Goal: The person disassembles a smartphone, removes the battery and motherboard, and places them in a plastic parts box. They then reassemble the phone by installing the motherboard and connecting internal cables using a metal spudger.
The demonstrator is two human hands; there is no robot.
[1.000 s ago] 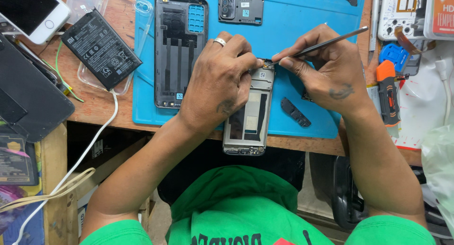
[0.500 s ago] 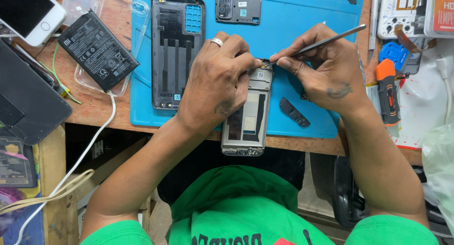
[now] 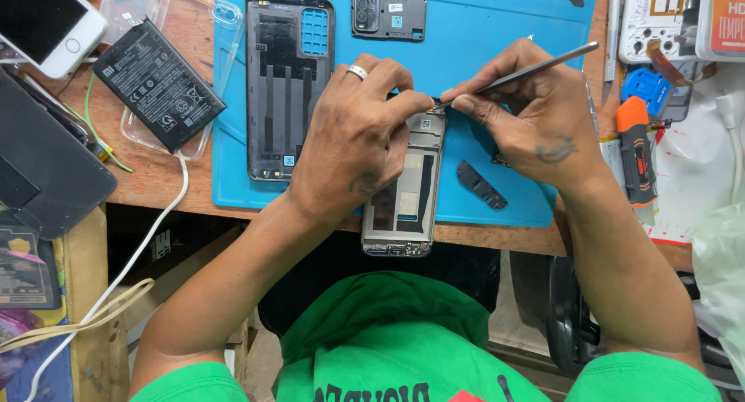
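A clear plastic phone case (image 3: 194, 76) is lying at the table's (image 3: 155, 186) left part, and a black rectangular battery (image 3: 159, 84) with white markings is resting in it, tilted. On the blue work mat (image 3: 481, 29) a black back cover (image 3: 287, 84) is lying open side up, with a dark camera module plate (image 3: 389, 11) just beyond it and a small black strip part (image 3: 482, 185) near the mat's front edge. The opened phone frame (image 3: 403, 200) is sitting upright on the mat between the two hands, its lower end hanging past the table's edge. The left hand (image 3: 353, 146), wearing a ring, is curling over the frame's upper part, its fingers (image 3: 403, 107) closed down on the top edge and pinning it. The right hand (image 3: 535, 115) is pinching a thin metal tool (image 3: 520, 72) like a pen, fingers shut around the shaft, the tip touching the frame's top by the left forefinger. To the right of the mat an orange and black tool (image 3: 636, 150) is lying beside a round blue piece (image 3: 646, 85), with a white part tray (image 3: 658, 18) and an orange package (image 3: 725, 18) at the far corner. At the far left a white phone (image 3: 43, 22) is lying face up above a dark flat case (image 3: 43, 169), and a white cable (image 3: 140, 247) is trailing off the table.
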